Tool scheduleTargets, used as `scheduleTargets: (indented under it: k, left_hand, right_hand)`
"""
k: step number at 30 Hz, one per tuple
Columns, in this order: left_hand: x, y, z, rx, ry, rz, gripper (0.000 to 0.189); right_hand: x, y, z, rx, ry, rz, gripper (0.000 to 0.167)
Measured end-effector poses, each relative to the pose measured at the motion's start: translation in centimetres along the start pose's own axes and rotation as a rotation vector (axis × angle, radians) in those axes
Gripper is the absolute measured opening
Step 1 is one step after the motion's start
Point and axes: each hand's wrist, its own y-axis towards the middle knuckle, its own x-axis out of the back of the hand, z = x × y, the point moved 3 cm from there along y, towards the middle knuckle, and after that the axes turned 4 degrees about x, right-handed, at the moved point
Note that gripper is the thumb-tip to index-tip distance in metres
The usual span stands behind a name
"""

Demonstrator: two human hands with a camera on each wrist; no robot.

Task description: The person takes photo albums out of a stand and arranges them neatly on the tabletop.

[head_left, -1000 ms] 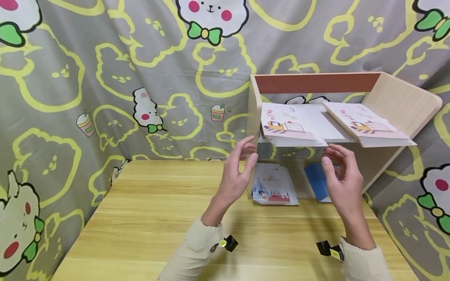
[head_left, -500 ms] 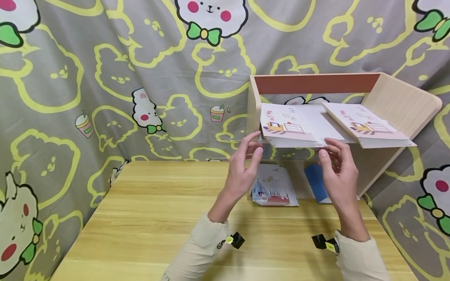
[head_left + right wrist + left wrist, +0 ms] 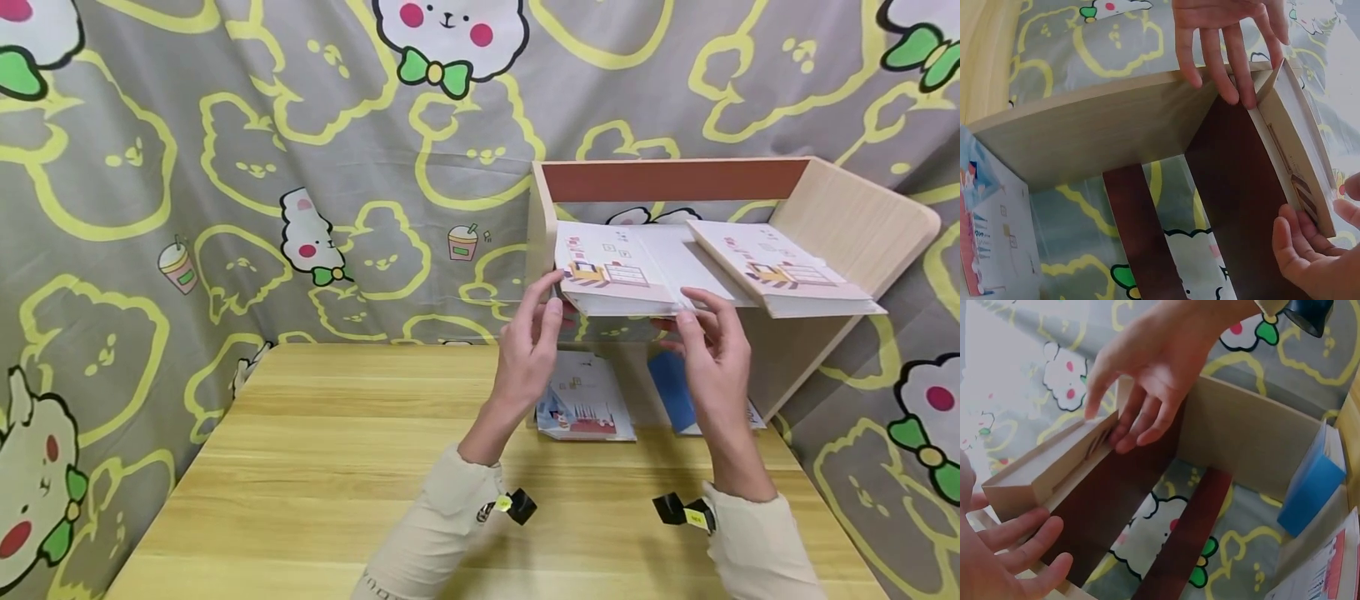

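A white and pink book (image 3: 611, 258) with a yellow drawing lies on the upper shelf, its front end jutting past the shelf's edge. My left hand (image 3: 528, 354) is at its left front corner, index fingertip right at the side and thumb apart in front. At the right front corner is my right hand (image 3: 716, 354), its index finger over the edge and the other fingers lower. Seen from below in the left wrist view, the book (image 3: 1079, 456) lies between both hands. In the right wrist view, fingers of my right hand (image 3: 1319, 253) reach beneath its near end.
A second similar book (image 3: 783, 258) lies at the right on the upper shelf of the wooden desk rack (image 3: 855, 217). Below are an illustrated book (image 3: 585, 396) and a blue book (image 3: 672, 392). The rack stands on a wood-grain table (image 3: 322, 467) before a patterned curtain (image 3: 360, 125).
Both hands have moved inward and up, closing in on the left upper book from its two sides. The books and rack have kept their places.
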Motion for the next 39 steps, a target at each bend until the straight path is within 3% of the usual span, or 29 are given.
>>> scheduleTargets:
  k: [6, 10, 17, 24, 39]
  left_hand:
    - [-0.3, 0.3, 0.0, 0.029, -0.099, 0.04, 0.043]
    - [-0.7, 0.6, -0.3, 0.019, -0.09, 0.021, 0.042]
    - [-1.3, 0.9, -0.7, 0.007, -0.026, -0.081, 0.037]
    - [-1.7, 0.9, -0.6, 0.026, -0.018, -0.14, 0.034]
    - [-2.0, 0.2, -0.7, 0.048, -0.059, -0.138, 0.031]
  right_hand:
    - [-0.5, 0.4, -0.2, -0.038, 0.157, -0.026, 0.035]
    - [-0.7, 0.7, -0.2, -0.053, 0.205, -0.045, 0.034]
    - [-0.9, 1.1, -0.2, -0.109, 0.216, -0.081, 0.034]
    - [-1.6, 1.4, -0.2, -0.169, 0.254, -0.067, 0.033]
    - [-1.2, 0.7, -0.3, -0.235, 0.26, -0.087, 0.032]
